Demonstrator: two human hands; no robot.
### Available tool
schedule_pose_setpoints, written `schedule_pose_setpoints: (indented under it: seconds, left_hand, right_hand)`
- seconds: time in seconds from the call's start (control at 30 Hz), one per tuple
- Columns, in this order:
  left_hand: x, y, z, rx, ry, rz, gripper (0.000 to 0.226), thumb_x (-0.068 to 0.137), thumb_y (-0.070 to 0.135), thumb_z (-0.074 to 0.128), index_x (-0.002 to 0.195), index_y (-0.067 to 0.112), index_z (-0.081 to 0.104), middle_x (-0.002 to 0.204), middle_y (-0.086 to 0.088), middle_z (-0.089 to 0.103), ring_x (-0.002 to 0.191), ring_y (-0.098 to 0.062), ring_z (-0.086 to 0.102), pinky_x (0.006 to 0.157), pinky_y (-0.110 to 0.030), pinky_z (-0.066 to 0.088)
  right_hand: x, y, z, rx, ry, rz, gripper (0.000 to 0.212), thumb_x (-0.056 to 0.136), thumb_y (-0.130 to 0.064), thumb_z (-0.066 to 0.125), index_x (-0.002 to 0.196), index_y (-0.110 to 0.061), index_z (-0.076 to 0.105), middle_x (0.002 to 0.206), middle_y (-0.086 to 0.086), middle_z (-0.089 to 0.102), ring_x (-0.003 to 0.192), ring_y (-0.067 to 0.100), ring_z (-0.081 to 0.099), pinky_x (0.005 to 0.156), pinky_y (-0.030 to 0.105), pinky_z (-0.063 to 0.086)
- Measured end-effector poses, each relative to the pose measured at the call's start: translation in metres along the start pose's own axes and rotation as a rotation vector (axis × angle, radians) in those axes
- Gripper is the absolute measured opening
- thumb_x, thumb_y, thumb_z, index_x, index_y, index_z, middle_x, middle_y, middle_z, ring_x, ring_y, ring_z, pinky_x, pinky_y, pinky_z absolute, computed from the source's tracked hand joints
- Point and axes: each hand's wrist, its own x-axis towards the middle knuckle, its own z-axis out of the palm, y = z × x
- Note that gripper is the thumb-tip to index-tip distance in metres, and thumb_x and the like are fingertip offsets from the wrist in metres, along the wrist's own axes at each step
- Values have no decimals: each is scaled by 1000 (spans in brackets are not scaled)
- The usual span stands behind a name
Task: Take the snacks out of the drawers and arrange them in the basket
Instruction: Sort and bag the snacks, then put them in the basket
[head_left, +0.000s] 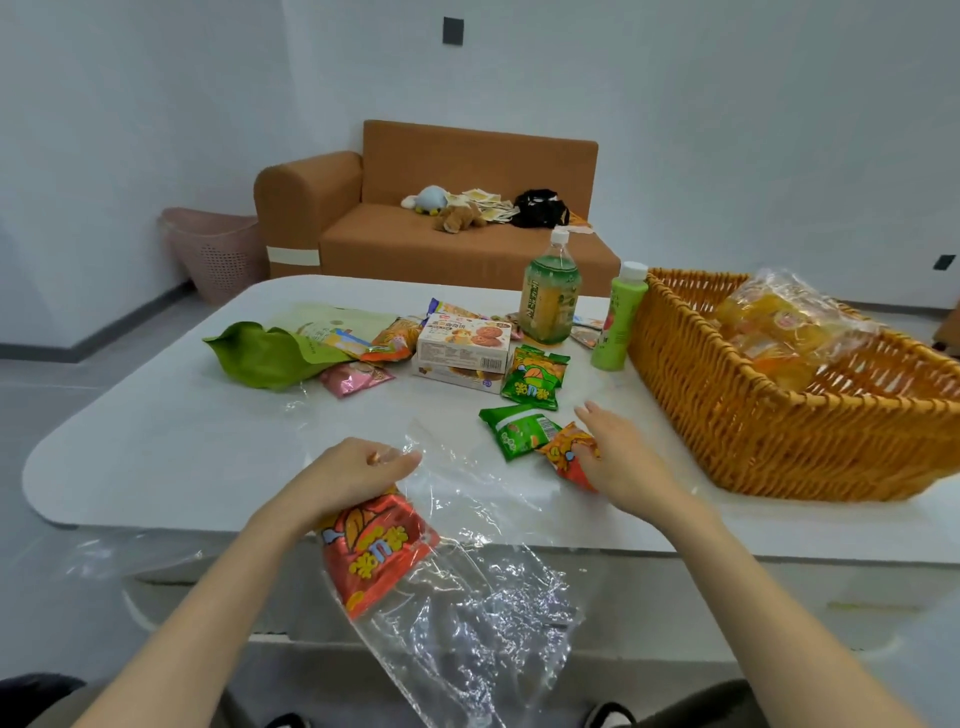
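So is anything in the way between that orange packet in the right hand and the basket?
Nothing visible. The right hand grips the orange snack packet close beside the wicker basket; only the basket's near wall has to be cleared. The green bottle stands farther back.

Lettering on the snack packets (379, 551) cannot be read.

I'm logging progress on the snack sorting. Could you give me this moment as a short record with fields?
left hand: grips crinkled clear plastic bag at the table's near edge; red snack packet shows through it
right hand: fingers on small orange snack packet lying on white table, beside green snack packet
basket: woven orange wicker basket, holds clear bag of yellow packs
still on table: stacked white biscuit boxes, large green bottle, slim green bottle
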Motion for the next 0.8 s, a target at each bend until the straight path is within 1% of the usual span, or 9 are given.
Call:
schedule_pose_setpoints:
  seconds: [0.1, 0.23, 0.3, 0.4, 0.47, 0.53, 0.63, 0.73, 0.8]
  left_hand:
    - [-2, 1, -2, -29, 7, -7, 30, 89, 55, 55, 100, 29, 66, 91, 6, 66, 86, -10, 61, 77, -24, 47]
    - [1, -2, -8, -44, 30, 5, 26, 89, 54, 55, 89, 28, 55, 85, 3, 62, 77, -13, 59, 76, -26, 45]
    - [1, -4, -13, -78, 63, 4, 24, 89, 53, 56, 91, 29, 60, 85, 4, 63, 80, -12, 61, 80, -28, 47]
    - [1, -4, -20, -152, 131, 12, 23, 89, 51, 58, 95, 30, 65, 82, 8, 66, 81, -11, 64, 78, -27, 50]
    - [2, -2, -22, -190, 180, 17, 24, 89, 51, 58, 95, 30, 66, 74, 7, 68, 73, -10, 65, 73, -26, 51]
    - [2, -1, -23, -225, 217, 24, 23, 90, 50, 57, 95, 29, 64, 71, 6, 68, 69, -9, 64, 69, -24, 50]
    - [1, 0, -23, -234, 269, 46, 31, 90, 53, 54, 81, 23, 59, 64, 3, 66, 65, -13, 63, 68, -27, 47]
    - [0, -3, -23, -236, 321, 25, 48, 90, 57, 52, 67, 15, 45, 48, 5, 59, 57, -15, 60, 63, -28, 45]
    - [1, -6, -26, -245, 347, 0, 57, 87, 63, 51, 68, 10, 50, 57, -7, 61, 63, -27, 63, 68, -35, 50]
  right_hand:
    - [10, -7, 19, -52, -222, 48, 63, 104, -35, 28, 153, -7, 1, 162, 7, -5, 149, 24, -4, 119, 44, 4]
    - [12, -8, 37, -211, -406, 21, 57, 105, -34, 18, 154, -12, 0, 161, 1, -13, 147, 25, -18, 116, 55, -6]
    - [14, -8, 33, -103, -352, -25, 49, 105, -28, 21, 152, -14, 20, 162, 3, 6, 149, 25, -3, 116, 54, 1]
    - [16, 4, 31, 189, -23, 65, 39, 102, -20, 37, 140, -19, 45, 148, 7, 42, 136, 28, 36, 109, 38, 28]
    - [15, 14, 36, 103, 59, 217, 46, 99, -30, 44, 143, -17, 40, 148, 10, 40, 134, 32, 35, 107, 39, 29]
    - [13, 20, 41, 59, 14, 381, 58, 94, -45, 49, 142, -14, 39, 143, 13, 42, 131, 37, 34, 104, 39, 30]
    - [14, 23, 37, 217, 48, 504, 60, 78, -54, 69, 120, -13, 58, 121, 13, 59, 116, 35, 48, 93, 38, 42]
    - [11, 20, 29, 450, 112, 518, 50, 63, -39, 86, 97, -9, 66, 99, 11, 67, 89, 26, 61, 74, 35, 52]
    - [7, 16, 25, 553, 150, 505, 50, 64, -23, 88, 104, -7, 63, 101, 11, 63, 86, 23, 57, 68, 31, 47]
